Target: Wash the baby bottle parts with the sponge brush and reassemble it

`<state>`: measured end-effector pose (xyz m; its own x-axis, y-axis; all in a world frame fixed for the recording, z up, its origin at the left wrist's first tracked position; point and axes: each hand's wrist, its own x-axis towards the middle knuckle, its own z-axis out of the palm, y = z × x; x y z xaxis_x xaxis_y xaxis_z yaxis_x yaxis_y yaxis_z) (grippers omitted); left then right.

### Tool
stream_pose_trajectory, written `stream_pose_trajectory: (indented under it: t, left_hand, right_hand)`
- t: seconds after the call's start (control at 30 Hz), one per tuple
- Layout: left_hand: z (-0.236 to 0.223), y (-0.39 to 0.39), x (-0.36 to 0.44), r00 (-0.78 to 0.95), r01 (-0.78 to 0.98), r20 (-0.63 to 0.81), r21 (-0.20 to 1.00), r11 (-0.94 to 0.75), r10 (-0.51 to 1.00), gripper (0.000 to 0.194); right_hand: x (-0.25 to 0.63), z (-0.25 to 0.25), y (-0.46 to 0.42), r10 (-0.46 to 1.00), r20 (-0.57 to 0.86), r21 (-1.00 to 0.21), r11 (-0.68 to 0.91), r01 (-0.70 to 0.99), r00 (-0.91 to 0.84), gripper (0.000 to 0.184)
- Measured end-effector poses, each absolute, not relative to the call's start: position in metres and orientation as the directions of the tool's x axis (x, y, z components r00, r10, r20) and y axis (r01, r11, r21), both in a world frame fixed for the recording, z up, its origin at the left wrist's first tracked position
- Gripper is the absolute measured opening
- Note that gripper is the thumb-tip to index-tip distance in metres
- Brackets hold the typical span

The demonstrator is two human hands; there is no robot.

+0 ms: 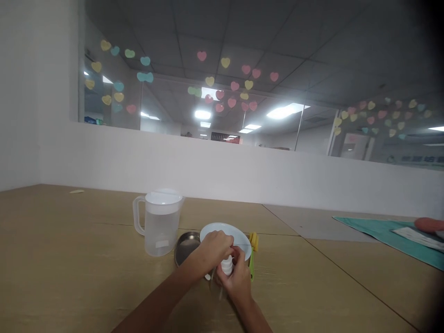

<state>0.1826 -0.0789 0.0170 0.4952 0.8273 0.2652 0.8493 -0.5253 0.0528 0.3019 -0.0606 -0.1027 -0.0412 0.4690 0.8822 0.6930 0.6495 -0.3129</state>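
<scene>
My right hand [239, 277] is closed round a small bottle with a white ribbed neck [227, 265]; its lower part looks clear and is mostly covered by the fingers. From above, my left hand [217, 247] is bent over the bottle's top, fingers pinched there, and hides that end. Just behind both hands lies a pale blue-white plate [211, 228], partly covered by them. A round metal pan [185, 247] sits to the left, beside my left wrist. Close to the plate's right edge is a yellow item [254, 241] with a green handle-like piece [252, 268] below it.
A translucent plastic jug [161, 231] with a handle stands left of the pan. To the far right, a teal cloth [378, 236] carries a reddish object [428, 225]. A white wall [208, 169] with a window above closes off the table's back.
</scene>
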Motion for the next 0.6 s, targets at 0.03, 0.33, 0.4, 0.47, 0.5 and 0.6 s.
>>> stream_pose_trajectory:
  t: [0.03,0.33,0.4,0.47,0.5,0.6]
  left_hand:
    - [0.016,-0.079,0.185,0.481,0.863,0.278,0.019,-0.505,0.832,0.024]
    - [0.025,-0.076,0.160,0.512,0.798,0.291,0.187,-0.573,0.808,0.028]
    - [0.027,-0.073,0.155,0.552,0.769,0.268,0.203,-0.606,0.790,0.024]
    - [0.026,-0.072,0.155,0.535,0.792,0.280,0.163,-0.589,0.797,0.026]
    - [0.026,-0.072,0.157,0.518,0.811,0.298,0.129,-0.571,0.802,0.028]
    - [0.023,-0.073,0.165,0.479,0.854,0.356,0.023,-0.519,0.803,0.034]
  right_hand:
    - [0.302,-0.103,-0.060,0.467,0.883,-0.312,0.653,0.690,-0.043,0.049]
    - [0.303,-0.105,-0.058,0.520,0.854,-0.367,0.643,0.673,-0.031,0.060]
    - [0.303,-0.105,-0.058,0.503,0.863,-0.349,0.656,0.670,-0.043,0.061]
    - [0.303,-0.104,-0.058,0.491,0.869,-0.331,0.666,0.668,-0.058,0.062]
    - [0.304,-0.104,-0.058,0.488,0.871,-0.326,0.667,0.670,-0.062,0.062]
    - [0.305,-0.104,-0.057,0.491,0.869,-0.330,0.668,0.667,-0.062,0.061]
